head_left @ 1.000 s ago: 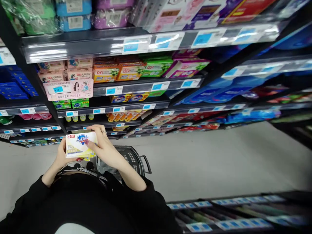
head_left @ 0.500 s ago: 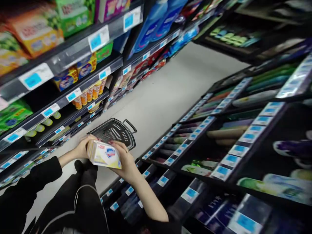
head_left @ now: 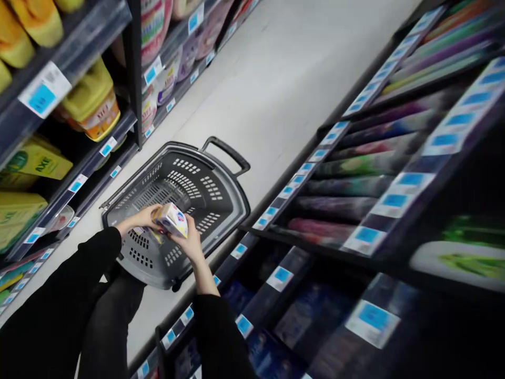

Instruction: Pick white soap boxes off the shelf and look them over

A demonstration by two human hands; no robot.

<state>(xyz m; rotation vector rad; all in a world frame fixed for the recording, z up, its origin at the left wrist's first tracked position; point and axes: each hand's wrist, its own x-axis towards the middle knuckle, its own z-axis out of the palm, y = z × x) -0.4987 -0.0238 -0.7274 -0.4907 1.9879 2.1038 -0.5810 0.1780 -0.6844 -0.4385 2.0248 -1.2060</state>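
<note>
A small white-and-yellow pack of bar soap point(head_left: 173, 220) with a blue and red logo is held between my two hands. My left hand point(head_left: 147, 217) grips its left end with fingers closed. My right hand point(head_left: 191, 239) is closed round the right side. Both hands are over the open top of a grey plastic shopping basket point(head_left: 241, 202), which stands tilted to the view on the floor by my legs. Some yellowish packaging shows just below the pack, partly hidden by my hands, so I cannot tell what it is. The basket's black handle point(head_left: 231, 152) sticks out at the far side.
Shelves on the left carry yellow jugs point(head_left: 94, 102), yellow AXE bottles point(head_left: 37, 163) and pink tubs with price tags. A right-hand rack holds rows of packaged goods point(head_left: 355, 163). A pale floor aisle point(head_left: 284, 68) runs between them.
The view has moved forward and down to the basket, which appears larger and nearer. Both hands have carried the soap pack from in front of my body to above the basket.
</note>
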